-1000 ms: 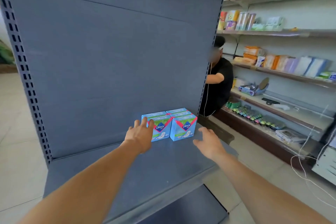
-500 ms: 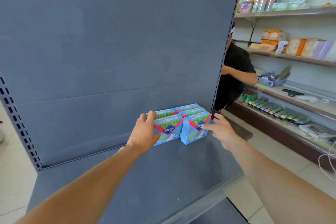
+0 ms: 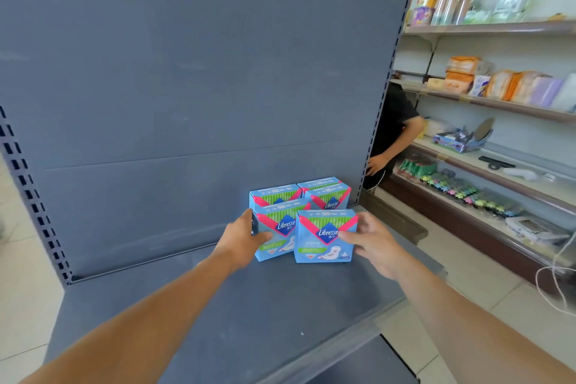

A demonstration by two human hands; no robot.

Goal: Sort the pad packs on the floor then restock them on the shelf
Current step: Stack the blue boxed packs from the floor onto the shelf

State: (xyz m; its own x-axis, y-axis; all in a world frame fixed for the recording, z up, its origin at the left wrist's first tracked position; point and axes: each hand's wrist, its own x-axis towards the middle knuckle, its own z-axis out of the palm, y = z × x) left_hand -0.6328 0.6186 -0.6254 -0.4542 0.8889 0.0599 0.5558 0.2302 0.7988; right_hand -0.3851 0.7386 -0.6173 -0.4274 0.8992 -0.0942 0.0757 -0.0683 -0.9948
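Several light-blue Libresse pad packs stand on the dark grey shelf [image 3: 218, 315] near its back right corner. My left hand [image 3: 246, 238] grips the front left pack [image 3: 280, 232] by its left side, thumb across the front. My right hand [image 3: 371, 241] holds the front right pack [image 3: 324, 235] from its right side, fingers on its face. This pack stands pulled forward and slightly tilted. Behind them two more packs [image 3: 324, 193] stand against the grey back panel.
A perforated upright [image 3: 31, 193] bounds the shelf at the left, another [image 3: 378, 131] at the right. A person in a black shirt [image 3: 396, 131] crouches behind the right upright. Stocked wall shelves [image 3: 498, 103] run along the right. Tiled floor lies at both sides.
Both hands closed onto the two front packs. The front right pack came forward, away from the rear row. The view moved closer.
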